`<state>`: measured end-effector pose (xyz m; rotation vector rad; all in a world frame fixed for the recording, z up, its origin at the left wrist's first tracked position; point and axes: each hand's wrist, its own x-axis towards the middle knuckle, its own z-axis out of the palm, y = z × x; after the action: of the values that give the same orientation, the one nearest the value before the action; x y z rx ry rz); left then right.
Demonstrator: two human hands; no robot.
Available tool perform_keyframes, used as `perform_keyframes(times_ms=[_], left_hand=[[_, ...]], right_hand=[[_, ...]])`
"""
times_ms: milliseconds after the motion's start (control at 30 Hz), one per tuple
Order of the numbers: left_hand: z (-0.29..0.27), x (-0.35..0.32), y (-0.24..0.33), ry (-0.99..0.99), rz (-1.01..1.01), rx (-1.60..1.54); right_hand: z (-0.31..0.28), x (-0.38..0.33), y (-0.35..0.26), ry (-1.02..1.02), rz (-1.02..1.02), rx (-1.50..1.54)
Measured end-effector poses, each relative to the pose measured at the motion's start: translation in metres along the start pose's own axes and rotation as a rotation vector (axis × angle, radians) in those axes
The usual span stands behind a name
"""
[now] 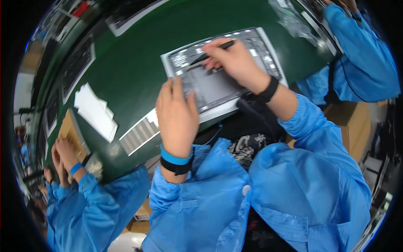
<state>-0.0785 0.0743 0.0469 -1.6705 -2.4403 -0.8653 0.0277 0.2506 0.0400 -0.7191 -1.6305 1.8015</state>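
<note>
In front of me lies a flat dark grey panel (216,86), like a laptop-sized housing, with many small white and silver pieces along its borders. It rests on a white sheet. My left hand (177,115) lies over the panel's lower left edge, fingers stretched out, thumb apart. Above the panel, my right hand (235,61) grips a slim black pen-like tool (226,44). The tool slants down to the left, its lower end near the upper left part of the panel. Blur hides the exact tip. A strip sheet of grey bars (140,133) sits beside my left wrist.
White paper sheets (95,111) lie fanned on the green table (130,63). More dark panels (79,67) line the far left. Clear plastic film (291,21) lies at the back right. Co-workers in blue sleeves (105,201) sit on both sides; cardboard boxes (354,126) stand right.
</note>
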Motion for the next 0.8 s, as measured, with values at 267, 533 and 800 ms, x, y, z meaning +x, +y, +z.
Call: perform_keyframes(times_ms=[267,533,800], left_hand=[[0.018,-0.006,-0.002,-0.061,-0.038,-0.023],[0.019,-0.007,-0.007,-0.027,0.002,-0.011],[0.022,-0.003,-0.01,-0.008,0.033,0.001]], right_hand=[[0.005,-0.01,0.01,-0.039,0.013,-0.044],[0.019,-0.004,0.013,-0.077,-0.03,-0.066],[0.018,0.0,0.016,-0.056,-0.035,-0.083]])
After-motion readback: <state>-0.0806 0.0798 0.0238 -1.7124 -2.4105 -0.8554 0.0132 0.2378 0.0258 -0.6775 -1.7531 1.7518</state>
